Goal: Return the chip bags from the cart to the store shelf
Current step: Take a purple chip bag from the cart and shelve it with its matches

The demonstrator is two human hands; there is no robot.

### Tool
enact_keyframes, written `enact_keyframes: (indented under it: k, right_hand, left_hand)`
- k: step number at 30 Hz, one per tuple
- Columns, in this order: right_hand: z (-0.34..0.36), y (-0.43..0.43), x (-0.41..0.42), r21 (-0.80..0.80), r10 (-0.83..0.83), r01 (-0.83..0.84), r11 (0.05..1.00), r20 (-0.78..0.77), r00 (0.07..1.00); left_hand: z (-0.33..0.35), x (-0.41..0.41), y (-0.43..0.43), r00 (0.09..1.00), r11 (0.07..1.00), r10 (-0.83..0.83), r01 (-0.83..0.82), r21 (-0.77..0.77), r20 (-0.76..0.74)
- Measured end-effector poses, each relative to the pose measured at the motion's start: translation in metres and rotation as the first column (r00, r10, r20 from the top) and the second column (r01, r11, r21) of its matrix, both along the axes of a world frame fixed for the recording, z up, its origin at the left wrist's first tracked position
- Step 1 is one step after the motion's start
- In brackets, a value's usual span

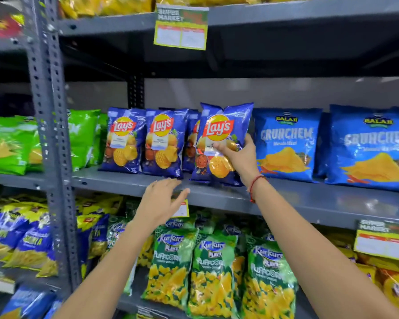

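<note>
A blue Lay's chip bag point(221, 130) stands upright on the grey middle shelf point(309, 199), at the right end of a row of matching Lay's bags point(143, 141). My right hand point(240, 157) grips it by its lower right side, a red thread on the wrist. My left hand point(161, 201) hovers with spread fingers just in front of the shelf's front edge, below the row, holding nothing. The cart is out of view.
Blue Balaji Crunchem bags point(288, 143) stand right of the held bag, green bags point(83, 137) to the left. Green Kurkure Puffcorn bags point(212, 277) fill the shelf below. A perforated grey upright point(51, 134) stands left; price tags point(181, 28) hang from shelf edges.
</note>
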State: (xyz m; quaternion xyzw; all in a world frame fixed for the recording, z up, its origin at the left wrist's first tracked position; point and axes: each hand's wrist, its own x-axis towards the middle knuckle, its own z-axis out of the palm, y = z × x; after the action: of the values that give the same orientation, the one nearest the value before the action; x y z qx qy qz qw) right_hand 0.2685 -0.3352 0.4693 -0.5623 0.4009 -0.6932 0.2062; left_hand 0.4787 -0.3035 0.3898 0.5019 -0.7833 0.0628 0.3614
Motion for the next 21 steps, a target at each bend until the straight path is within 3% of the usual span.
enact_keyframes:
  k: [5,10,21]
  right_hand:
    - [-0.018,-0.032,0.010,0.069,-0.021,0.020,0.997,0.014,1.000]
    - [-0.015,-0.046,0.013,0.116,-0.038,0.046,0.992,-0.071,0.997]
    - [-0.022,-0.047,0.000,0.172,0.059,-0.074,0.982,0.089,0.994]
  left_hand:
    - [-0.011,-0.002,-0.008,1.000,0.997,0.009,-0.010,-0.082,-0.016]
    - [-0.014,-0.002,-0.009,1.000,0.990,0.000,-0.004,-0.138,-0.026]
    - [-0.014,-0.003,-0.006,1.000,0.992,0.020,-0.021,-0.122,-0.013]
